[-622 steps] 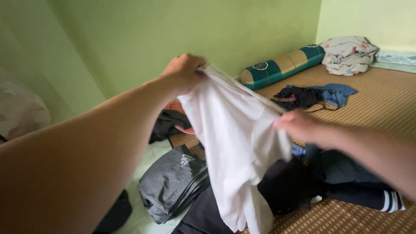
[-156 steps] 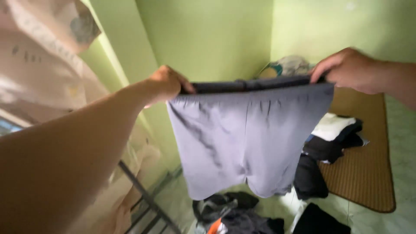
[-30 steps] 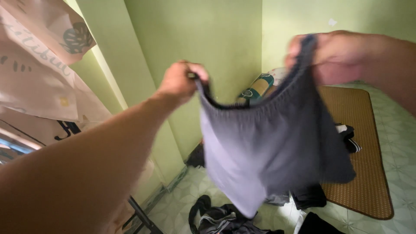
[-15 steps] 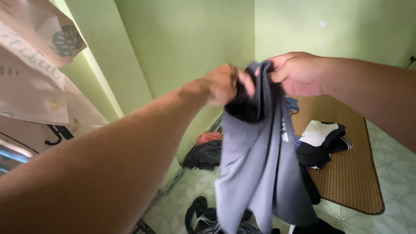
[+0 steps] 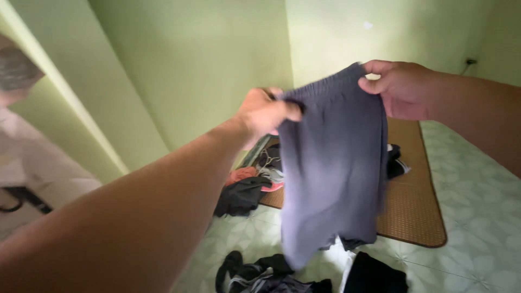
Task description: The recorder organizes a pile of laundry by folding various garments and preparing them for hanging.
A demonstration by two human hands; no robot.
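Above the tiled floor (image 5: pixel 477 217), at chest height, grey shorts (image 5: pixel 331 168) hang folded in half lengthwise, held by the elastic waistband. Left hand (image 5: pixel 266 113) is closed on the left end of the waistband; right hand (image 5: pixel 404 87) pinches the right end, thumb over fingers. Both grips sit at the very edge of the fabric.

Below: dark clothes pile (image 5: pixel 271 274) directly under the hem, 1 black garment (image 5: pixel 374 274) just beside it, another dark heap with a reddish piece (image 5: pixel 244 190) near the wall, woven mat (image 5: pixel 412 206) behind the shorts.

Risks, as judged:
1. Right pinch is shallow; the waistband could slip out and the fold would open.
2. Leg layers look unevenly aligned at the hem; lowering as they are would likely set a crooked fold.
3. Hem hangs near the unsorted pile; lowering straight down could drag it into those clothes and mix the 2.
4. Picture is motion-blurred, so exact layer alignment cannot be told.
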